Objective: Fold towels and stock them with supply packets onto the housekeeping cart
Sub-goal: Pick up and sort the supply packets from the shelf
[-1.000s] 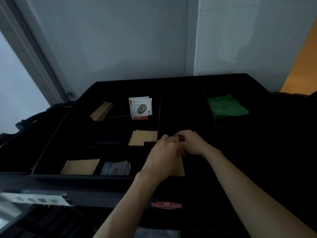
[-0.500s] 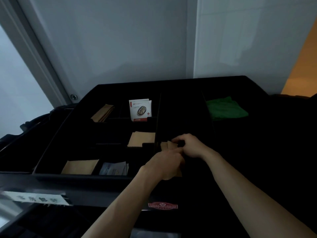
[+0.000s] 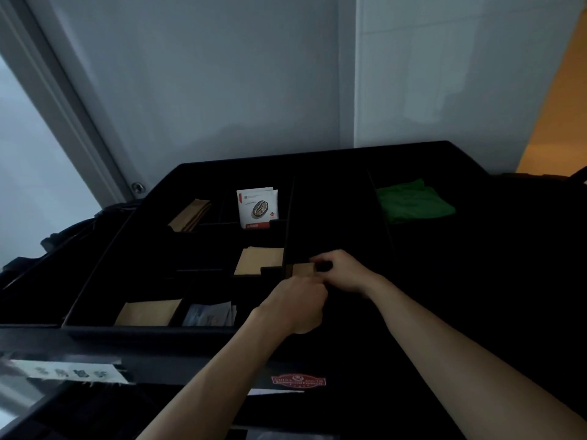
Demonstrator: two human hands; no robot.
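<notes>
A black housekeeping cart tray (image 3: 317,160) with dividers fills the middle. Both my hands meet over its long middle compartment. My left hand (image 3: 297,304) and my right hand (image 3: 343,271) both grip a stack of tan paper packets (image 3: 303,268), whose far end shows between them. More tan packets (image 3: 260,261) lie in the compartment to the left, another tan packet (image 3: 147,312) and grey sachets (image 3: 209,314) sit at the front left. A white coffee packet (image 3: 258,207) stands upright at the back. A folded green towel (image 3: 413,201) lies in the right compartment.
Tan packets (image 3: 190,215) lean in the back left compartment. White wall (image 3: 222,74) stands behind the cart, a window frame (image 3: 63,100) to the left. A red label (image 3: 298,381) marks the cart's front. A paper label (image 3: 70,371) sits at the lower left.
My hands shifted slightly toward the cart's front and the tan packet stack now shows more between them. The view tilted up a little.
</notes>
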